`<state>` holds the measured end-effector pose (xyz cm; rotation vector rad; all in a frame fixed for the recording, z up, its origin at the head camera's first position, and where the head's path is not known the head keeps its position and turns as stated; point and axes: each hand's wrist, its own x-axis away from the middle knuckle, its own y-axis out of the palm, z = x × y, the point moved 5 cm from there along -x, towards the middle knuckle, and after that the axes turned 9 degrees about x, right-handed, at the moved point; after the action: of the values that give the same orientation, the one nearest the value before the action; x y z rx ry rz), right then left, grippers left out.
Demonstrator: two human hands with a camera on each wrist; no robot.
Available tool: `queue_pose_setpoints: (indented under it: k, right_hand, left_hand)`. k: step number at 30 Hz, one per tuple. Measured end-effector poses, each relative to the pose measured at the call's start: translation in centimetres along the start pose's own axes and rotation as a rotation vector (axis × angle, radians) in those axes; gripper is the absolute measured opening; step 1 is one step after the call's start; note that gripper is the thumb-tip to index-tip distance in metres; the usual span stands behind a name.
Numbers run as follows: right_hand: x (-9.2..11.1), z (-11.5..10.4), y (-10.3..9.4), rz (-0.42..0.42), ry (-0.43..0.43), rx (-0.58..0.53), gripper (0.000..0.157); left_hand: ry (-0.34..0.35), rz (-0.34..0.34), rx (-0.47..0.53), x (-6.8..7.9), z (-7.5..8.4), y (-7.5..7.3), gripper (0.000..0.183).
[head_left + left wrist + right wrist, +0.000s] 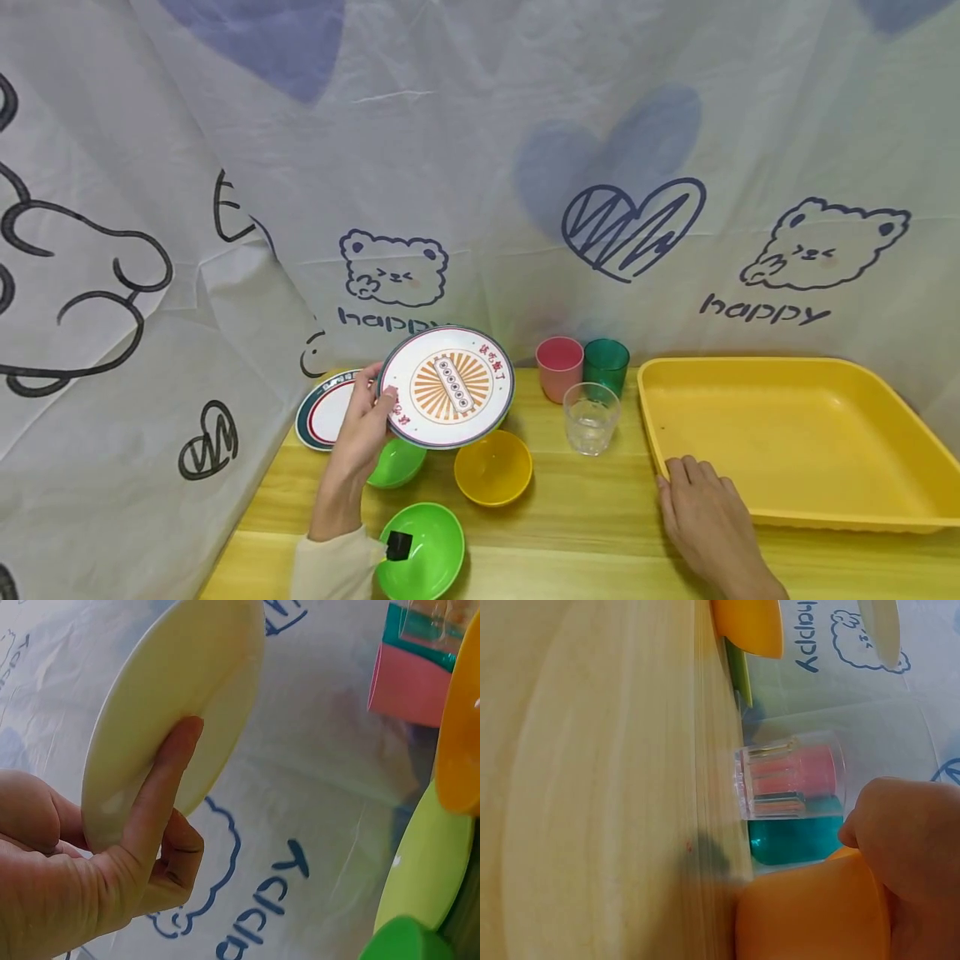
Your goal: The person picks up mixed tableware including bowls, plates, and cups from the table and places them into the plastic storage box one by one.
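My left hand [360, 442] holds a round white plate [468, 429] by its left edge, up off the table and tilted so its printed face shows in the head view. In the left wrist view the plate's pale underside [172, 690] shows, with a finger stretched across it. At the near left corner of a yellow tray [651, 425], my right hand [708, 521] grips the rim, fingers over the edge and thumb on the outer side. The right wrist view shows the tray's outer wall [810, 915] below that hand.
Below the plate sit an orange bowl [493, 479] and two green bowls [431, 550]. A dark-rimmed white plate [322, 412] lies behind the left hand. Pink [560, 375], teal [611, 362] and clear [592, 425] cups stand left of the tray. A printed cloth [480, 167] hangs behind.
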<state>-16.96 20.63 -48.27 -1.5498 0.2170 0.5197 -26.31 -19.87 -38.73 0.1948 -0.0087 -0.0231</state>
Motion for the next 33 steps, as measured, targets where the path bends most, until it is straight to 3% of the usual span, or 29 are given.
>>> queue_pose_setpoints:
  k: [11,24,29,33]
  right_hand:
    - [-0.2,-0.3,0.0,0.077,-0.021,0.008,0.016]
    - [-0.5,-0.7,0.4,0.004,-0.014,-0.003,0.015]
    - [-0.3,-0.4,0.5,-0.054,0.000,0.001,0.016]
    - [0.0,-0.1,0.3,-0.026,-0.010,0.015,0.015]
  left_hand:
    - [-0.012,-0.065,0.134,0.0,-0.9,2.4,0.047]
    - [-0.016,-0.116,0.141,0.9,-1.9,5.1,0.048]
    - [-0.033,-0.136,0.192,1.1,-2.6,7.0,0.045]
    - [-0.065,-0.159,0.212,1.0,-3.2,8.6,0.045]
